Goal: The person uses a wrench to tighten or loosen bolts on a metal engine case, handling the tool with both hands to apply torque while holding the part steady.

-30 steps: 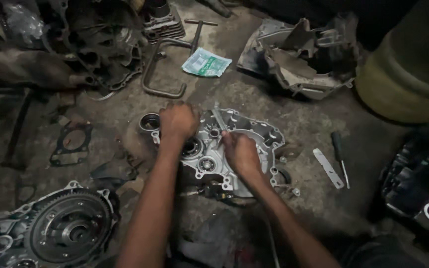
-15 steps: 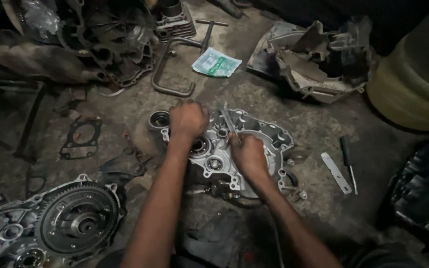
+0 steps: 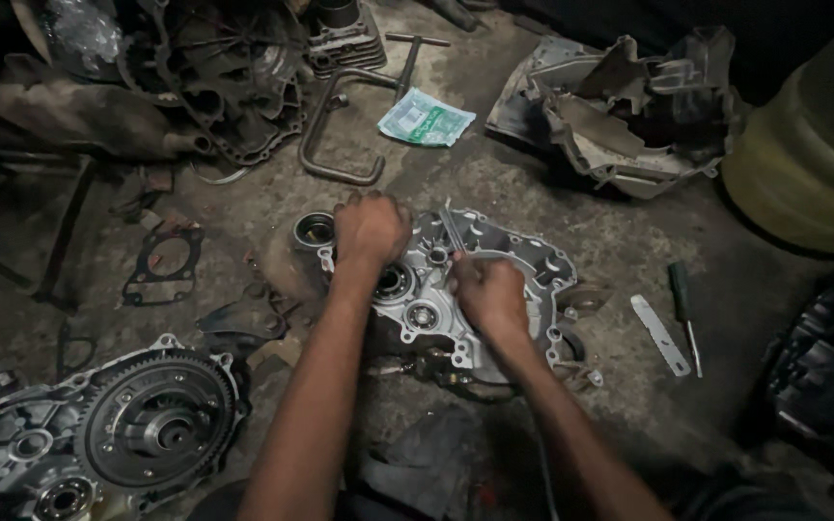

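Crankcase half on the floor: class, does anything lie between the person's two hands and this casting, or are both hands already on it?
Nothing visible lies between them. The left hand rests on the upper left edge of the crankcase half. The right hand rests on its middle and holds a thin metal tool against it.

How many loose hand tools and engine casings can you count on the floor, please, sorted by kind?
Engine casings: 3, under the hands, with a gear, broken
Screwdriver: 1
Flat bar: 1
T-wrench: 1
Total: 6
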